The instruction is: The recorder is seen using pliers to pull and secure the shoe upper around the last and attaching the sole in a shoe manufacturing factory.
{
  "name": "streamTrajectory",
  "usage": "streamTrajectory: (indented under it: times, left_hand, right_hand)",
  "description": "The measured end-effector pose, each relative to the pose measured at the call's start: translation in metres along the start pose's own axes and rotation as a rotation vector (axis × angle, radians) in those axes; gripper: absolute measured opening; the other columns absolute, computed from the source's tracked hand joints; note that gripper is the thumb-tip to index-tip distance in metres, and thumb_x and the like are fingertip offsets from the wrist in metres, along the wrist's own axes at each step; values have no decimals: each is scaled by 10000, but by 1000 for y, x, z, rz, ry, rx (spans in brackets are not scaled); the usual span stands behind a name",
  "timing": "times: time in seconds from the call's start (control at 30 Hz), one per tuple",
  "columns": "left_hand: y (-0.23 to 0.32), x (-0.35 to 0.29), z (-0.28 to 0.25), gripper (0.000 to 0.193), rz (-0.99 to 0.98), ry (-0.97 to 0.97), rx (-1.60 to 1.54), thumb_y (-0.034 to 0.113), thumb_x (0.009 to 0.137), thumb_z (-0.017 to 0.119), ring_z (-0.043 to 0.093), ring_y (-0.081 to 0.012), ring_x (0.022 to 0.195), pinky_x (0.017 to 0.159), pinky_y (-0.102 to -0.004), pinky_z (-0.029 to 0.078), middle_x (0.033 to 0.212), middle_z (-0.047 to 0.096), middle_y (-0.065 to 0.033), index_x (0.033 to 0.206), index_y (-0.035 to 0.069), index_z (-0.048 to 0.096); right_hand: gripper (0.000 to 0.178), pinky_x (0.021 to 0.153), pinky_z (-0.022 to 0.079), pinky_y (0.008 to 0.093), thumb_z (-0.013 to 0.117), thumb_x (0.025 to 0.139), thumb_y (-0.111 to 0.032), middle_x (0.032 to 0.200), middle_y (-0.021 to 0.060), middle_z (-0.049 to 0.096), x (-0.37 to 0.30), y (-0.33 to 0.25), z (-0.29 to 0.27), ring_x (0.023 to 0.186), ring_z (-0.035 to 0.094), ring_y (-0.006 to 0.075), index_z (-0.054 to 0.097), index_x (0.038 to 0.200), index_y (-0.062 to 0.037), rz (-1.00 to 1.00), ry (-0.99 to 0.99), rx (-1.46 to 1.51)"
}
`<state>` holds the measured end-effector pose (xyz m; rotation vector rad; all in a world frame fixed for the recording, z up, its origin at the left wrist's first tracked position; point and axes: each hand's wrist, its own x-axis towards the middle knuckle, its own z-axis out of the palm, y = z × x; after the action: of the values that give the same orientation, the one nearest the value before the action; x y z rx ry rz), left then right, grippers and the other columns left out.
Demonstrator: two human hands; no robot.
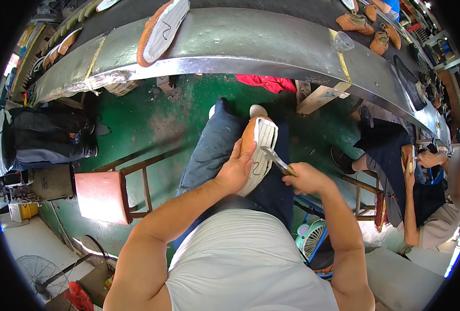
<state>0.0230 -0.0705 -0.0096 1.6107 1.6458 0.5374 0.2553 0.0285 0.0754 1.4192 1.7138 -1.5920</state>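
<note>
An unfinished shoe [259, 168] rests across my thighs, its pale sole side turned up and a brown upper showing along its left edge. A dark curved line is marked near its lower end. My left hand [237, 168] grips the shoe by its left side, fingers against the brown upper. In my right hand [307, 179] is a hammer [276, 159], held by its short handle. The curved metal head reaches over the sole's right edge; whether it touches the sole I cannot tell.
A metal-edged bench [230, 41] runs across the front, with another upturned shoe [162, 32] and a clear plastic cup [343, 41] on it. A stool [103, 197] stands left. At right a seated person [421, 192] handles a shoe. A small fan [310, 238] sits beside me.
</note>
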Motion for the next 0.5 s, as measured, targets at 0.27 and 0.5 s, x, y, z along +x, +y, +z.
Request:
streamTrajectory:
  times: [0.27, 0.5]
  left_hand:
    - [30, 18, -27, 586, -91, -297, 204, 374, 1031, 441, 667, -484, 1012, 1005, -447, 500, 1560, 30, -431, 1583, 259, 279]
    - [5, -27, -8, 752, -209, 101, -418, 205, 951, 625, 451, -378, 1389, 1138, -369, 366, 1500, 412, -311, 1552, -32, 240]
  right_hand:
    - [406, 774, 500, 521, 470, 1038, -346, 841, 263, 658, 56, 1, 10, 837, 638, 467, 579, 958, 37, -420, 514, -429]
    - [393, 743, 512, 471, 479, 1037, -347, 806, 220, 677, 24, 6, 19, 799, 667, 410, 577, 937, 20, -415, 413, -111]
